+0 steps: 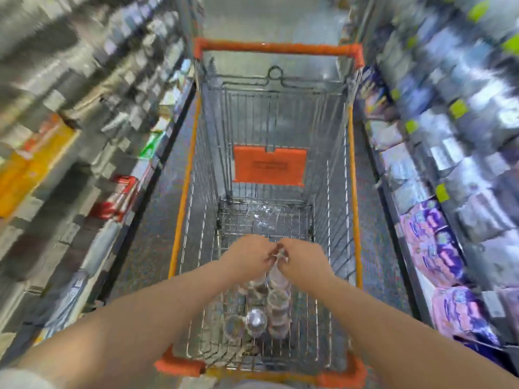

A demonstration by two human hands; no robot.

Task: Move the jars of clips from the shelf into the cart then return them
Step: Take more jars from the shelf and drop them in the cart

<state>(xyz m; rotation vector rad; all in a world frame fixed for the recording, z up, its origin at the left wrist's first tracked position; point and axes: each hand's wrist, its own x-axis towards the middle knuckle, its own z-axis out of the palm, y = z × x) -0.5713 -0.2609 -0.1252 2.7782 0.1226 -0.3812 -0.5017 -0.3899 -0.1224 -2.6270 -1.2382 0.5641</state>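
Left shelf (84,136): goods are being shown along the aisle's left side, too blurred to be named.
Left hand (247,255): is being held low inside the basket, fingers curled, with the fingertips pinched onto a small clear item.
Small clear item (279,255): is being gripped between both hands, just above the jars. Whether it is a lid, a jar top or a wrapper cannot be told.
Jars (276,304): several clear jars are being carried in a close cluster on the basket floor, at the near end, directly under the hands.
Right hand (303,261): is being held opposite the other, fingers curled and pinched onto the same item.
Cart (354,192): is being kept in mid-aisle, between the two shelves.
Right shelf (435,220): purple and pink packets are being displayed low down.
Step in hand: the jars are judged to be in the cart already; the loading is probably being finished or the return begun.
Next move: a firm two-handed hold is being called for, then a lift clear of the wire sides toward the shelf.
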